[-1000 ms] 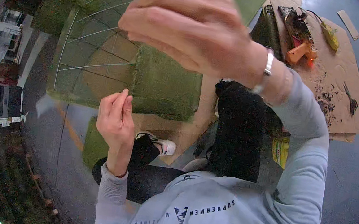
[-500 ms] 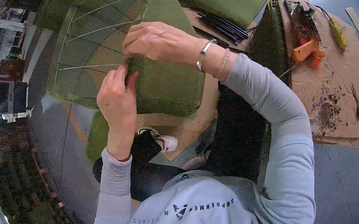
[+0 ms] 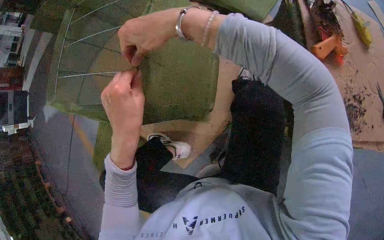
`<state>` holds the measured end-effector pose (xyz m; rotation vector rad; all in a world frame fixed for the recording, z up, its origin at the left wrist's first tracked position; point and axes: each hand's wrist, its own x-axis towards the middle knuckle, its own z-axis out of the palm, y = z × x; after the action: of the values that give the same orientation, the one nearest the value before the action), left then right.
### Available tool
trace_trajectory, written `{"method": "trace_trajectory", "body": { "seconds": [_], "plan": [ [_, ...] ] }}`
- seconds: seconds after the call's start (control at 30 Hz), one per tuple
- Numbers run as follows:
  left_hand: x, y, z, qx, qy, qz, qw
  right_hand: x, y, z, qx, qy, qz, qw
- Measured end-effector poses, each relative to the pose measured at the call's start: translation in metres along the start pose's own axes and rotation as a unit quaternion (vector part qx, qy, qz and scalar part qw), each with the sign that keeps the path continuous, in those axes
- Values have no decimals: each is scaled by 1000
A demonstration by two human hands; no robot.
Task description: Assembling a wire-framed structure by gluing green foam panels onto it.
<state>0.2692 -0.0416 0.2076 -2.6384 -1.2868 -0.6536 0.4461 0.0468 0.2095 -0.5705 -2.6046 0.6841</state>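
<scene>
Both hands pinch at one spot on the green mat-covered wire frame [image 3: 161, 63]. Left hand [image 3: 123, 100] just below, right hand [image 3: 144, 39] just above, fingertips nearly touching, seemingly closed on a thin wire running leftward. Frame lies directly ahead.

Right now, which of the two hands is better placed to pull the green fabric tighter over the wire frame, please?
Probably the left hand: its fingertips already pinch the green fabric edge at a wire of the frame, while the right hand presses from above.
</scene>
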Motion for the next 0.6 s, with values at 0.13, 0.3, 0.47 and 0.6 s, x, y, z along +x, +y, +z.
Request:
{"method": "trace_trajectory", "body": {
  "seconds": [0.13,0.3,0.47,0.6],
  "plan": [
    [-2,-3,2,-57,3,-44,997,4,-3,0,4,-19,33,999],
    [-6,-5,-2,-78,25,-94,992,-23,-26,19,-5,172,35,985],
    [-32,-5,-24,-106,42,-53,992,-29,-22,52,-90,251,-20,964],
    [-64,-28,-34,-89,7,-12,996,-18,-46,77,-178,275,35,944]
  ]
}}
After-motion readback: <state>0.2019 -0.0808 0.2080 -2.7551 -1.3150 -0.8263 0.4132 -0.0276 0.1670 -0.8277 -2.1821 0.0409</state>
